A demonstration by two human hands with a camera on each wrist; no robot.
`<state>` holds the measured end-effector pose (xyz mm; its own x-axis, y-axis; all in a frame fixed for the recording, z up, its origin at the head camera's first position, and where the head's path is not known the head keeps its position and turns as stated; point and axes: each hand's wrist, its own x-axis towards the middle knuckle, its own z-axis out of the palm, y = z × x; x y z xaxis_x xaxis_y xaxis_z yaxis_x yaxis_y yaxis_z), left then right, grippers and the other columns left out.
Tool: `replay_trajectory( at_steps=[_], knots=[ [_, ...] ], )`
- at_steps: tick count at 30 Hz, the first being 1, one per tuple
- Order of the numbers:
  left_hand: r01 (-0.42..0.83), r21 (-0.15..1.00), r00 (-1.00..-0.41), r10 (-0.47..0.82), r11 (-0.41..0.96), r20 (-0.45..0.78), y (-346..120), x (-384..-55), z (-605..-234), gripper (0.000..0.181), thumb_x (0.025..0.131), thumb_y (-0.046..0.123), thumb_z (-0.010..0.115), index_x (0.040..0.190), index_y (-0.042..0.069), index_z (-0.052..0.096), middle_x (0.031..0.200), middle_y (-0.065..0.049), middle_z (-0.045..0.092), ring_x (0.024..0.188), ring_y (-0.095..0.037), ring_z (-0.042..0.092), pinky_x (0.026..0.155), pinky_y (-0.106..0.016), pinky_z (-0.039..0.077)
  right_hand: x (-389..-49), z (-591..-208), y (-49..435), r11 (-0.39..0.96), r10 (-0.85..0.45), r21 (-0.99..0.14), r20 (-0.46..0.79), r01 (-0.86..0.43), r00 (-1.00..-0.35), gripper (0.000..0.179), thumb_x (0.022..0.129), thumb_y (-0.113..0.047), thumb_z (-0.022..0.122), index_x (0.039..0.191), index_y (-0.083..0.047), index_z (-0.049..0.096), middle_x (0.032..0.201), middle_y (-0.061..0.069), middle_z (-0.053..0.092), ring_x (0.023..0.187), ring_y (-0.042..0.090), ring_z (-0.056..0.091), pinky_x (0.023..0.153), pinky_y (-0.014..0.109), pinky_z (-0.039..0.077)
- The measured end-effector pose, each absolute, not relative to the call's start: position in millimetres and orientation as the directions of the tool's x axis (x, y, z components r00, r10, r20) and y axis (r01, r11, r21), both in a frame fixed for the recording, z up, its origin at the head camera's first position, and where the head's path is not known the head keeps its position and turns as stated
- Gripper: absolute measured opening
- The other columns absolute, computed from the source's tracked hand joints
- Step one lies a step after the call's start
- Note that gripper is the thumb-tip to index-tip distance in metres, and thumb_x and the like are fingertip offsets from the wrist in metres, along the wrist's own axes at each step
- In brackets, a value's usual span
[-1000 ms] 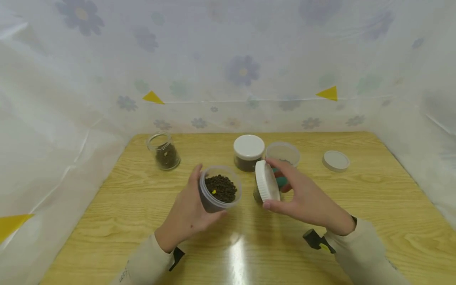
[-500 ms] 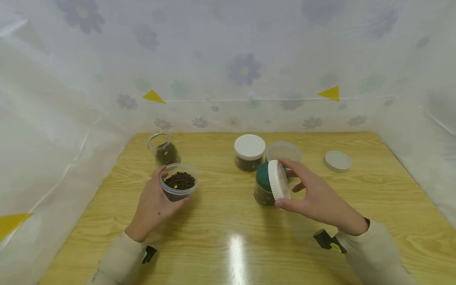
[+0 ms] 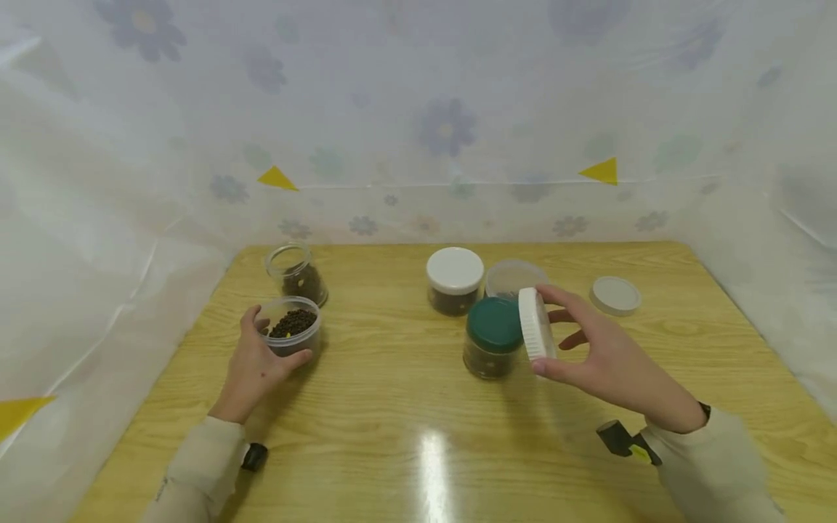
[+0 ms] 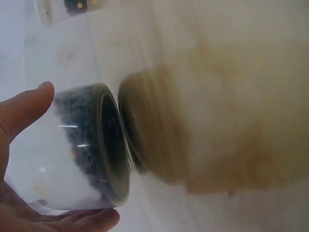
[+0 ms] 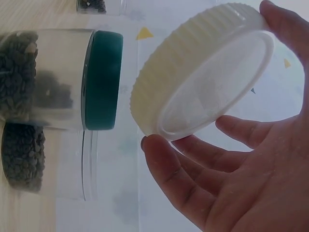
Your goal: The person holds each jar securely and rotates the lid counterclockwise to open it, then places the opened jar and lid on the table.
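Note:
My left hand (image 3: pixel 251 370) grips an open clear plastic jar (image 3: pixel 311 340), its thumb and fingers on opposite sides. Dark pellets (image 3: pixel 294 322) with a yellow bit lie inside. In the left wrist view the jar's base (image 4: pixel 116 150) is right at the tabletop. With fingertips and thumb, my right hand (image 3: pixel 608 356) pinches a white ridged screw lid (image 3: pixel 536 327) by its rim. The lid is tilted on edge above the table, its inner side (image 5: pixel 217 82) facing the palm. Just left of it stands a glass jar (image 3: pixel 489 359) with a green lid (image 3: pixel 495 323), partly filled with dark pieces.
An open glass jar (image 3: pixel 305 282) of dark pieces stands behind my left hand. Towards the back are a white-lidded jar (image 3: pixel 455 271) and an open clear jar (image 3: pixel 516 274). A flat white lid (image 3: pixel 616 296) lies at right. Floral plastic sheeting (image 3: pixel 445 131) walls the wooden table.
My left hand has carried the open jar left and down to the table's left side. My right hand has shifted right with the white lid, uncovering the green-lidded jar in view.

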<state>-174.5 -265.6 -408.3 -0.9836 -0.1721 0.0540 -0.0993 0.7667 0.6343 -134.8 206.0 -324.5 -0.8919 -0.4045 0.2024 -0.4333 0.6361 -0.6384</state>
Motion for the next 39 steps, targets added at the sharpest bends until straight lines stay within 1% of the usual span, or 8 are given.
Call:
replay_trajectory(
  at_steps=[7,19,22,25,28,30,34,39],
  knots=[
    [-0.082,0.502,-0.986,-0.142,0.861,0.082,-275,-181,-407,0.117,0.076,0.034,0.084,0.153,-0.011,0.008,0.14,-0.039,0.04,0.121,-0.054,0.048,0.094,-0.063,0.046,-134,-323,214,0.645,-0.392,-0.647,0.179,-0.408,-0.903,0.086,0.088,-0.029,0.076,0.158,-0.023,0.024,0.153,0.01,0.039,0.123,0.032,0.055,0.081,0.032,0.053],
    [-0.091,0.506,-0.992,-0.125,0.858,0.033,-282,-190,-407,0.12,0.078,0.037,0.083,0.155,-0.006,0.002,0.142,-0.041,0.036,0.124,-0.054,0.046,0.097,-0.064,0.044,-132,-326,233,0.667,-0.362,-0.64,0.169,-0.381,-0.917,0.087,0.088,-0.027,0.075,0.158,-0.027,0.023,0.154,0.01,0.039,0.122,0.027,0.054,0.08,0.028,0.053],
    [-0.092,0.487,-0.989,-0.136,0.868,0.057,-282,-189,-405,0.124,0.076,0.039,0.084,0.155,-0.005,0.001,0.143,-0.044,0.033,0.126,-0.059,0.04,0.099,-0.068,0.039,-133,-329,243,0.682,-0.349,-0.636,0.151,-0.362,-0.925,0.088,0.089,-0.027,0.075,0.158,-0.027,0.021,0.155,0.011,0.037,0.122,0.028,0.053,0.08,0.027,0.053],
    [-0.108,0.464,-0.984,-0.161,0.879,0.076,-281,-187,-403,0.13,0.073,0.043,0.086,0.157,-0.002,-0.002,0.149,-0.042,0.024,0.133,-0.062,0.027,0.104,-0.075,0.026,-137,-333,255,0.712,-0.331,-0.618,0.124,-0.334,-0.935,0.089,0.089,-0.03,0.074,0.159,-0.022,0.02,0.155,0.016,0.036,0.123,0.032,0.053,0.078,0.026,0.053],
    [-0.127,0.452,-0.978,-0.186,0.883,0.089,-276,-186,-400,0.134,0.069,0.048,0.087,0.158,0.004,-0.002,0.156,-0.036,0.014,0.141,-0.059,0.013,0.104,-0.078,0.015,-142,-339,271,0.759,-0.302,-0.583,0.078,-0.289,-0.95,0.091,0.089,-0.036,0.074,0.159,-0.017,0.02,0.153,0.02,0.036,0.123,0.038,0.052,0.075,0.027,0.053],
    [-0.117,0.458,-0.976,-0.187,0.881,0.111,-272,-184,-398,0.133,0.069,0.048,0.087,0.159,0.005,-0.001,0.158,-0.032,0.012,0.144,-0.055,0.009,0.105,-0.078,0.012,-146,-345,283,0.795,-0.286,-0.549,0.034,-0.257,-0.958,0.093,0.089,-0.039,0.073,0.159,-0.011,0.019,0.151,0.024,0.037,0.12,0.041,0.052,0.071,0.029,0.053],
    [0.013,0.441,-0.955,-0.119,0.897,0.272,-259,-178,-393,0.117,0.072,0.043,0.086,0.156,0.002,0.017,0.156,-0.031,0.018,0.144,-0.053,0.011,0.106,-0.076,0.012,-157,-358,304,0.857,-0.262,-0.474,-0.065,-0.202,-0.963,0.097,0.089,-0.046,0.071,0.156,0.002,0.02,0.146,0.036,0.036,0.116,0.051,0.051,0.071,0.044,0.054],
    [0.267,0.388,-0.836,0.012,0.882,0.549,-232,-174,-387,0.07,0.078,0.025,0.084,0.132,-0.007,0.051,0.142,-0.033,0.041,0.14,-0.056,0.024,0.107,-0.075,0.017,-171,-374,320,0.909,-0.233,-0.378,-0.115,-0.174,-0.966,0.1,0.086,-0.049,0.073,0.149,0.012,0.027,0.136,0.048,0.038,0.11,0.057,0.052,0.074,0.059,0.05]
  ],
)
